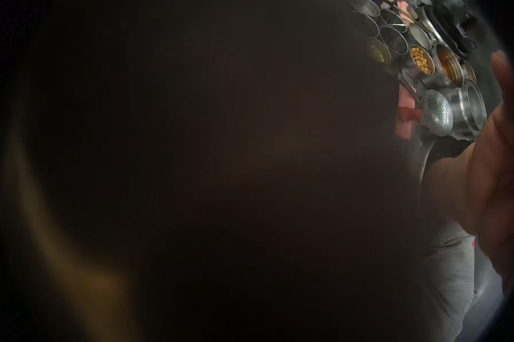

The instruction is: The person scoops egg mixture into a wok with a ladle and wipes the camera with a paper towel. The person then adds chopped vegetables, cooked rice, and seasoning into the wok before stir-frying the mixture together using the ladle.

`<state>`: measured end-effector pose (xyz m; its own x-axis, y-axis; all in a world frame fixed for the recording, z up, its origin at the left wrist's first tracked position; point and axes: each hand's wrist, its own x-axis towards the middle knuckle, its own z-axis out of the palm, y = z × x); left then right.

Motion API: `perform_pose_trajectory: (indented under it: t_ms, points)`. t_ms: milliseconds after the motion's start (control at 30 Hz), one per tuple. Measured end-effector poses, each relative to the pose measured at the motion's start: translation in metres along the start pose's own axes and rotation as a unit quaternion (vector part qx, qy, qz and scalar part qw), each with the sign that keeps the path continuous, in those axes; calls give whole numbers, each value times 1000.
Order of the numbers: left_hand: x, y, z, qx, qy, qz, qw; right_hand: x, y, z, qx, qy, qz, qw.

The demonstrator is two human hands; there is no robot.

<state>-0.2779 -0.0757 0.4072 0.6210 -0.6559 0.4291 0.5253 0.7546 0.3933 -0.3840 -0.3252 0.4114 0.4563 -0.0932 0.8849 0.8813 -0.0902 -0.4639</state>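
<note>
- Though darkness fills most of the head view, the right hand (pixel 493 171) shows at the edge; whether it grips anything, I cannot tell.
- Left hand: unseen.
- Skimmer (pixel 437 113): near that hand, beside the pot (pixel 459 105).
- No handling step evident; reaching the skimmer would call for clearer sight.

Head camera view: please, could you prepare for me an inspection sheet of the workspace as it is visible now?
Surface: cannot be judged; a dark blur covers most of the view.
Job's things: perforated ladle beside a metal pot, both nearest the hand in view.
Clutter: metal cups close together, one holding yellowish pieces.
Hands: right hand at the picture's edge, partly cut off, grip unclear; left not seen.
Cables: nothing seen.
Surroundings: grey cloth below the hand.
</note>
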Motion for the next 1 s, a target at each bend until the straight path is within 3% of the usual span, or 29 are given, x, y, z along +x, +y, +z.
perform_pose_trajectory:
  t_ms: [200, 267, 300, 367, 533, 1000]
  points:
    - [5, 4, 3, 64, 28, -50, 996, 6, -1, 1, 2, 2, 5, 1000]
    - [20, 24, 4, 26, 43, -338, 940, 6, -2, 2, 2, 1, 4, 1000]
    - [23, 27, 13, 26, 43, -338, 940, 7, -3, 1, 2, 2, 4, 1000]
    - [25, 30, 32, 143, 191, -372, 897, 7, -3, 1, 3, 0, 6, 1000]
    - [15, 11, 12, 111, 71, -259, 957, 8, 0, 0, 7, 1, 3, 1000]
    - [12, 5, 7, 91, 51, -241, 965, 12, -3, 3, 12, 12, 0, 1000]
